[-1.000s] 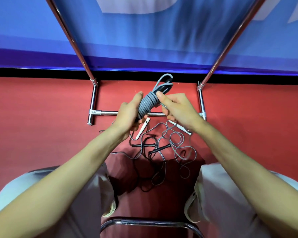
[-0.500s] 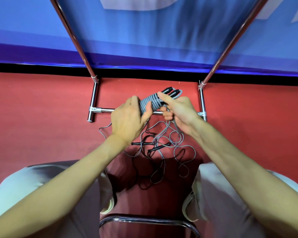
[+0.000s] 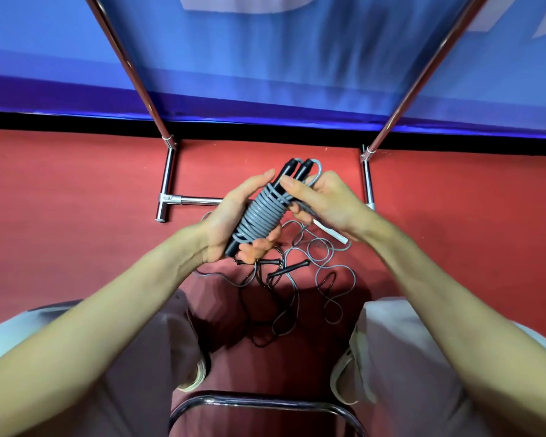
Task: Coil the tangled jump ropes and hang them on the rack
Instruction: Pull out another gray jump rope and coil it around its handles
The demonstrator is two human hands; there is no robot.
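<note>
A grey jump rope (image 3: 260, 216) is wound tightly around its two black handles, whose ends stick up side by side. My left hand (image 3: 230, 220) cradles the lower part of this bundle from the left. My right hand (image 3: 323, 201) pinches the upper wraps with thumb and fingers and holds the last loop of cord beside the handle tops. Below my hands a tangle of grey and black ropes (image 3: 297, 279) with black handles and one white handle lies on the red floor. The chrome rack (image 3: 171, 181) stands beyond, its two uprights slanting up past the blue wall.
A low crossbar (image 3: 199, 200) of the rack runs along the floor just behind my hands. My knees in light trousers flank the tangle. A chrome chair rail (image 3: 265, 403) curves at the bottom. A black strip edges the blue wall.
The wound bundle has turned from lying across to tilting upright, handle tops now pointing away. My left hand has shifted under it with the palm open upward. The view has dipped slightly.
</note>
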